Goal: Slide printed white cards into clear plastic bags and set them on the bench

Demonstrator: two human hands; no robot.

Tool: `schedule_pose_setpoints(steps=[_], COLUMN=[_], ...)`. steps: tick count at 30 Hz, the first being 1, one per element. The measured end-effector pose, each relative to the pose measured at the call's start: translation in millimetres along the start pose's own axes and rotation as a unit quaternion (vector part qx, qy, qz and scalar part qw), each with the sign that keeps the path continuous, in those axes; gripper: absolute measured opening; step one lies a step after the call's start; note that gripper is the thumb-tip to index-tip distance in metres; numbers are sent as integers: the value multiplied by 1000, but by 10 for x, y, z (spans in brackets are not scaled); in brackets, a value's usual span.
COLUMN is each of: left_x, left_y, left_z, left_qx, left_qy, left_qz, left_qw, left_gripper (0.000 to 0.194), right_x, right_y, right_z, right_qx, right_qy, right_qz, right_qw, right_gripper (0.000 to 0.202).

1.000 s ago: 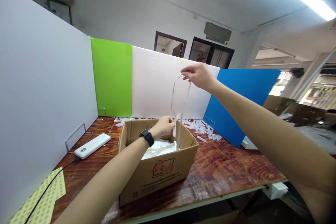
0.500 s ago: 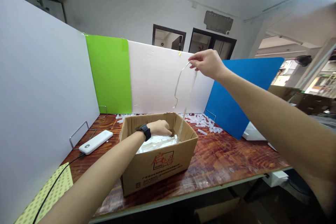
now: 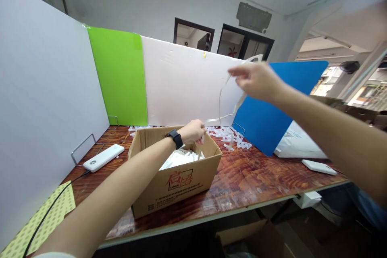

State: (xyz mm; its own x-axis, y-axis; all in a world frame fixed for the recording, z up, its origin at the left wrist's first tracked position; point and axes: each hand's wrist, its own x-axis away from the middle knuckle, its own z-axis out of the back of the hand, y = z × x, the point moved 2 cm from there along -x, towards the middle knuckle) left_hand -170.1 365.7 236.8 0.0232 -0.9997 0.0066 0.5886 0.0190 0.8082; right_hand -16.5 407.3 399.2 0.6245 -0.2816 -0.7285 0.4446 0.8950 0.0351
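My right hand [image 3: 256, 80], blurred by motion, is raised in front of the white and blue panels. Its fingers are closed on a thin, pale translucent strip [image 3: 219, 100] that hangs in loose curves. My left hand [image 3: 195, 131], with a black watch at the wrist, is over the right part of an open cardboard box [image 3: 181, 193]. The left fingers are pinched together where one end of the strip meets them. Inside the box lie white, shiny pieces and strips [image 3: 181, 157], partly hidden by my left forearm.
Small translucent plastic pieces [image 3: 234, 139] lie scattered behind the box. A white power bank [image 3: 104, 157] with a black cable is at left, near a yellow dotted sheet [image 3: 56, 213]. A white device [image 3: 319, 167] and white bag [image 3: 298, 143] lie at right. Upright panels [image 3: 117, 76] border the table.
My left hand has risen from inside the box to above its rim. My right hand has shifted right and slightly down with the strip, which now curves loosely. The view has turned slightly.
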Motion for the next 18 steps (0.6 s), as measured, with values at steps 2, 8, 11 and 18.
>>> schedule_pose_setpoints(steps=[2, 8, 11, 18], left_x=[-2, 111, 222, 279], left_y=[143, 489, 608, 377], left_z=[99, 323, 425, 405], left_qx=[45, 145, 165, 143], left_qy=[33, 126, 162, 109], left_qz=[-30, -139, -185, -204], left_qw=[998, 972, 955, 962], left_gripper=[21, 25, 21, 28], right_x=[239, 694, 697, 458], right_y=[7, -77, -116, -42], right_z=[-306, -999, -1105, -976], right_qx=[-49, -221, -241, -317], right_qy=[-88, -234, -227, -156], right_qz=[-21, -105, -112, -141], right_qw=[995, 941, 937, 925], right_gripper=[44, 29, 20, 24])
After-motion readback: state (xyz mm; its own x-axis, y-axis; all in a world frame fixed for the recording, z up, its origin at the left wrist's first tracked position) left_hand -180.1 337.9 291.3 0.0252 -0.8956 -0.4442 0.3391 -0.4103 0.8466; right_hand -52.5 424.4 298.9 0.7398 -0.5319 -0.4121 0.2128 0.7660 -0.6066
